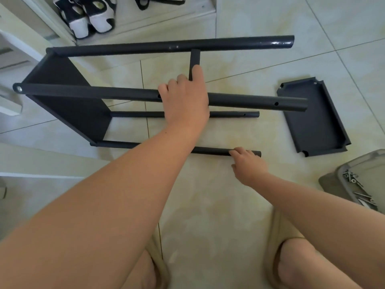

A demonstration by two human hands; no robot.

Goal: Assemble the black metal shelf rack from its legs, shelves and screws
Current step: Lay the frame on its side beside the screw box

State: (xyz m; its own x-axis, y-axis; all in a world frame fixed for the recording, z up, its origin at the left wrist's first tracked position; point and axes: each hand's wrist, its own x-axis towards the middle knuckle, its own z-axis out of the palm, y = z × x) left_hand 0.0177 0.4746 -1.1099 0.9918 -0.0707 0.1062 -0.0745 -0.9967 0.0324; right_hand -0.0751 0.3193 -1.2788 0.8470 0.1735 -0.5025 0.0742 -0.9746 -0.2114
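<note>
Between leg ends (300, 104) and loose shelf (312, 119), a strip of tile (268, 126).

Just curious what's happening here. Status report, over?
Left hand grips upper near leg, thumb on edge-on shelf. Right hand holds lower near leg. Rack on side, end shelf fitted, spare shelf loose. Nothing blocking.

A home: glossy cream tiled floor (229, 205), black-and-white sneakers (89, 15) on a low white ledge (166, 15) beyond the left grip (185, 99), beige slippers (270, 261) on feet nearer than it.
</note>
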